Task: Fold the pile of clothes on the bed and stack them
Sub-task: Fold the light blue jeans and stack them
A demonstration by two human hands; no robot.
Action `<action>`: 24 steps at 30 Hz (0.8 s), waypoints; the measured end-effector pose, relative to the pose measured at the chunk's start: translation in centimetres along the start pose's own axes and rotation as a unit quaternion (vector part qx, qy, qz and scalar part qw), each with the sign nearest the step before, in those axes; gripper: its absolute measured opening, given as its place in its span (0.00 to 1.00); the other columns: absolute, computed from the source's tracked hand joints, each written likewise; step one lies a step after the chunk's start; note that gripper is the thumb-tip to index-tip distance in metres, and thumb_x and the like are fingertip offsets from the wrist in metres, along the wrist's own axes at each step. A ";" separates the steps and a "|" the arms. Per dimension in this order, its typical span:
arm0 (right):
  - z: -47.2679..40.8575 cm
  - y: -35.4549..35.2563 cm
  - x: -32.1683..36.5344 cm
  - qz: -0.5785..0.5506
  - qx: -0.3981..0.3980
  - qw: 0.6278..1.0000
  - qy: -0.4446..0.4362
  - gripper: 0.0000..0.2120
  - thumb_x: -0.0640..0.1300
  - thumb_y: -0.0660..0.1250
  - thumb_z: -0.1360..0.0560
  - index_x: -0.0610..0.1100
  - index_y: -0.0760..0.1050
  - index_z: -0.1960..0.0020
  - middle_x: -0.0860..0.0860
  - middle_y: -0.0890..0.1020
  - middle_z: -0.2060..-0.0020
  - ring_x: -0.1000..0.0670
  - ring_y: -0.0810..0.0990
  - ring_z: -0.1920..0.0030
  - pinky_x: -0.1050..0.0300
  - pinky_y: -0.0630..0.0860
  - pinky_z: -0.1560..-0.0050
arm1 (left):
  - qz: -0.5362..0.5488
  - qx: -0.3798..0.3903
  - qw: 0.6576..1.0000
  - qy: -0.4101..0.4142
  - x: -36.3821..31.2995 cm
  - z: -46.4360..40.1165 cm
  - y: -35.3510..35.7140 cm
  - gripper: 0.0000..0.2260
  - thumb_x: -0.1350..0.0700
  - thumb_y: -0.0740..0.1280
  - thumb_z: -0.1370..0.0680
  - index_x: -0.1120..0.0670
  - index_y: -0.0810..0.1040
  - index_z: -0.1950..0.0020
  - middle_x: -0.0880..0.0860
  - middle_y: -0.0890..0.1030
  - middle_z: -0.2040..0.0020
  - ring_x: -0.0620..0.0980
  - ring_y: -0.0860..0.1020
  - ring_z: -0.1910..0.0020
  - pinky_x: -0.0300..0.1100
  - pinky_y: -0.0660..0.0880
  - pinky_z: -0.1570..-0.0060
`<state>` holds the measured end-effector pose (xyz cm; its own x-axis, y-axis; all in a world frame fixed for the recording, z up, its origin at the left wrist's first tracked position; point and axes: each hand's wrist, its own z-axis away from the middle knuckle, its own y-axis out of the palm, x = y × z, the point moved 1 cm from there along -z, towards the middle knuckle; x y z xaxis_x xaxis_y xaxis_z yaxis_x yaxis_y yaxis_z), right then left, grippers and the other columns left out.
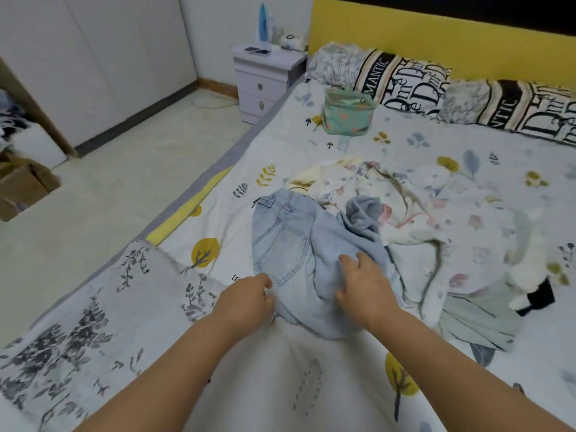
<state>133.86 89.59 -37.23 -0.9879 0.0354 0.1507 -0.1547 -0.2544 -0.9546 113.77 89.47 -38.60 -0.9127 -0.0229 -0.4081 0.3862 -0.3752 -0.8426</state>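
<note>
Fingers (265, 283) of the left hand (246, 299) curl onto the jeans (280, 244) edge; the right hand (363, 283) lies spread, pressing them. Jeans lie crumpled on the bed (311, 385). Beyond, the pile (420, 213) waits unfolded; no stack shows, so folding has barely begun.

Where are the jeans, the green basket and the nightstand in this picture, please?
jeans (285, 244): head view, on the back pocket.
green basket (346, 118): head view, on its front wall.
nightstand (260, 85): head view, on a drawer front.
</note>
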 end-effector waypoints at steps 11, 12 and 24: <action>-7.2 8.8 5.6 0.105 -0.031 0.987 -0.119 0.46 0.68 0.62 0.31 0.53 0.41 0.24 0.42 0.30 0.27 0.38 0.29 0.29 0.25 0.28 0.43 | 0.139 0.040 0.980 -0.138 2.5 -9.9 4.9 0.17 0.56 0.60 0.21 0.60 0.66 0.35 0.60 0.72 0.36 0.58 0.72 0.37 0.44 0.69 0.39; -7.7 9.7 6.0 0.129 -0.016 0.985 -0.116 0.48 0.70 0.61 0.32 0.53 0.40 0.25 0.42 0.26 0.29 0.37 0.25 0.31 0.23 0.25 0.47 | 0.149 0.040 0.976 -0.151 3.0 -10.5 5.2 0.17 0.57 0.60 0.21 0.60 0.66 0.34 0.61 0.72 0.36 0.58 0.72 0.37 0.45 0.69 0.39; -9.1 6.8 6.9 0.114 -0.005 0.992 -0.045 0.09 0.43 0.71 0.34 0.47 0.77 0.54 0.48 0.82 0.61 0.43 0.82 0.52 0.31 0.70 0.44 | 0.192 -0.021 0.971 -0.143 6.7 -12.9 4.0 0.20 0.62 0.60 0.23 0.59 0.66 0.32 0.60 0.72 0.36 0.58 0.75 0.43 0.46 0.73 0.46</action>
<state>125.97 96.93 -44.99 -0.9929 -0.1093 -0.0469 0.0717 -0.2362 -0.9691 110.94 99.80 -49.26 -0.6971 -0.4132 -0.5859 0.7056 -0.2502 -0.6630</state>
